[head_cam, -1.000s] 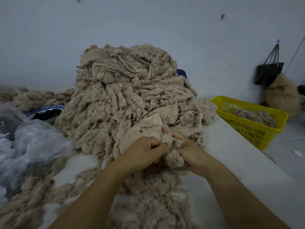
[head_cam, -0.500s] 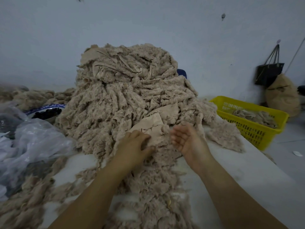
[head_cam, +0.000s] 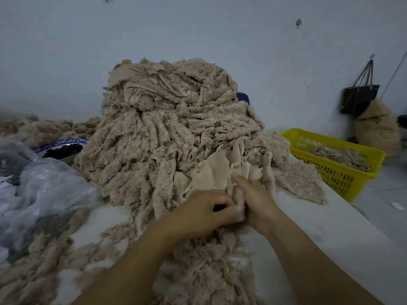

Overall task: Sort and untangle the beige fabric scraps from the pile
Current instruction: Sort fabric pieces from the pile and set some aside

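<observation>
Beige fabric scrap (head_cam: 211, 170), at the near foot of the pile (head_cam: 165, 128) on the table (head_cam: 330, 227): its long axis runs from my hands up and away into the heap, smooth backing facing me. My left hand (head_cam: 207, 210), knuckles up, pinches its lower edge with curled fingers. My right hand (head_cam: 255, 201) grips the gathered folds just beside it, thumb straight and pointing up the cloth, fingers hidden behind. Both forearms converge from the near edge. A yellow basket (head_cam: 330, 142) holding scraps stands right; a plastic bag (head_cam: 44, 186) lies left.
</observation>
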`<state>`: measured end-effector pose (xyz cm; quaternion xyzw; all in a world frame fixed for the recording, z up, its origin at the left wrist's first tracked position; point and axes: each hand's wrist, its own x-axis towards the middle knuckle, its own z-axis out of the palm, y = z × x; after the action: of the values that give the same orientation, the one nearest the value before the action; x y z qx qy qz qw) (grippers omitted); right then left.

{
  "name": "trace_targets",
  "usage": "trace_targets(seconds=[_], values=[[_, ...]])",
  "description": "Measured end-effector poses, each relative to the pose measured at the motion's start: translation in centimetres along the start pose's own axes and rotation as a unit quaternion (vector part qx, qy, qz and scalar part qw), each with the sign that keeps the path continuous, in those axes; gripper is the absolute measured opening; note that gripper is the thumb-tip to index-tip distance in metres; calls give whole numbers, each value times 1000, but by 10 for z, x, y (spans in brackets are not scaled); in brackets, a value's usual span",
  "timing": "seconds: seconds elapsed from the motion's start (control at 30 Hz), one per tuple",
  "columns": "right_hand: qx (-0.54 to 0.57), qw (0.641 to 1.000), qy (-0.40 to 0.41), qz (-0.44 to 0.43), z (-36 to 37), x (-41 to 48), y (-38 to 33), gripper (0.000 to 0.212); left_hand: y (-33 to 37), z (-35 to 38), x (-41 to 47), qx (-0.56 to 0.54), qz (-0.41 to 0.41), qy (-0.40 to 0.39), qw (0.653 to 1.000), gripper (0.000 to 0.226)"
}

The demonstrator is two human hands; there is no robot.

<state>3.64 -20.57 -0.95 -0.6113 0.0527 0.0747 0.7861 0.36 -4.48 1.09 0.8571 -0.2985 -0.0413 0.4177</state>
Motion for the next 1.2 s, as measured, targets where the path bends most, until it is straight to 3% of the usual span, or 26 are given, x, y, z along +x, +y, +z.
trace_targets(seconds=[0.07,0.2,0.3,0.37,0.47,0.57,0.67,0.77,0.87,0.93,1.0,1.07,1.13,1.2], values=[[44,999,-13,-23,0,2,-1,32,-6,-3,-1,-10,-60,41,997,42],[66,996,-45,-37,6,-4,-3,37,-16,-6,5,-23,-96,190,977,32],[-17,995,-90,-46,13,-9,3,38,-16,-6,8,-117,-144,178,966,52],[-69,991,-106,-51,16,-13,5,40,-21,-8,8,-184,-169,179,952,27],[-106,989,-91,-53,16,-16,2,54,-28,-8,11,-235,-173,193,937,32],[-70,993,-76,-50,16,-14,0,89,-32,-11,12,-253,-180,261,914,28],[12,996,-64,-66,9,-9,-5,71,-47,-20,9,-197,-194,329,903,17],[46,994,-66,-68,5,-8,-6,54,-48,-21,6,-139,-189,279,931,22],[26,992,-100,-67,11,-11,-1,60,-46,-13,11,-118,-195,225,947,26],[-33,990,-121,-70,14,-13,4,56,-46,-11,11,-148,-197,232,941,26],[-96,984,-135,-67,17,-17,5,28,-43,-13,10,-208,-200,259,922,28],[-91,988,-107,-67,17,-16,4,20,-46,-16,11,-269,-200,326,884,21],[4,997,-51,-63,13,-14,-4,26,-58,-25,12,-326,-238,412,817,15],[99,994,-8,-53,0,-8,-12,29,-72,-38,10,-406,-291,461,733,22]])
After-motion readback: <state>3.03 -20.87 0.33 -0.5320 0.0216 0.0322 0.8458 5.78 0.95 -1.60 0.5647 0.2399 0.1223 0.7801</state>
